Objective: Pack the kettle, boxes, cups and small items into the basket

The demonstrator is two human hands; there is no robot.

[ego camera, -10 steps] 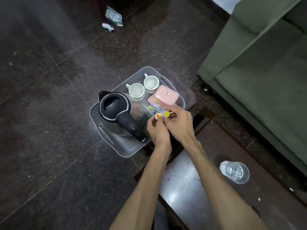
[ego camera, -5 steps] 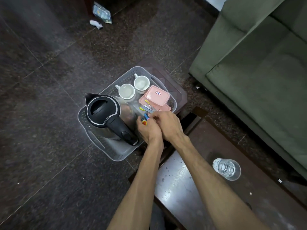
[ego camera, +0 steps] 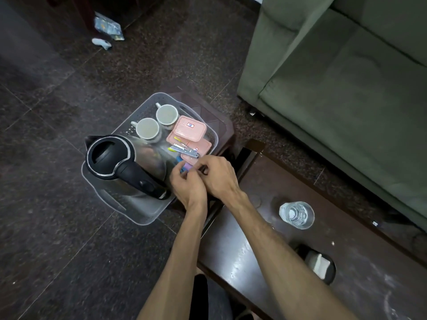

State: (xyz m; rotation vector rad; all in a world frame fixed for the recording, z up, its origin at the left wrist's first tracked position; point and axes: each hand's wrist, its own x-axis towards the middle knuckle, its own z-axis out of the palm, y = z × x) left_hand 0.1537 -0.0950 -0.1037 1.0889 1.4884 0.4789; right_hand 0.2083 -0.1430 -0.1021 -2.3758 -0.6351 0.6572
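Note:
A clear grey basket [ego camera: 143, 219] sits on a dark stool. In it stand a steel kettle [ego camera: 108, 158] with a black lid and handle, two white cups [ego camera: 147, 128] [ego camera: 166, 114], and two pink lidded boxes [ego camera: 189, 129] [ego camera: 200, 146]. A nail clipper [ego camera: 184, 150] lies on the lower box. My left hand [ego camera: 188, 187] and my right hand [ego camera: 218, 175] meet low over the basket's near right side. Small blue and purple items [ego camera: 186, 167] show at my left fingertips. My right fingers are curled, and what they hold is hidden.
A dark wooden table [ego camera: 265, 262] lies under my forearms, with a clear glass [ego camera: 297, 214] and a dark round holder [ego camera: 320, 265] on it. A green sofa [ego camera: 346, 88] fills the right. Litter [ego camera: 108, 28] lies on the dark floor at the back.
Both hands have dropped from above the basket down into its near right side. The yellow smiley pieces they held a second ago are out of sight.

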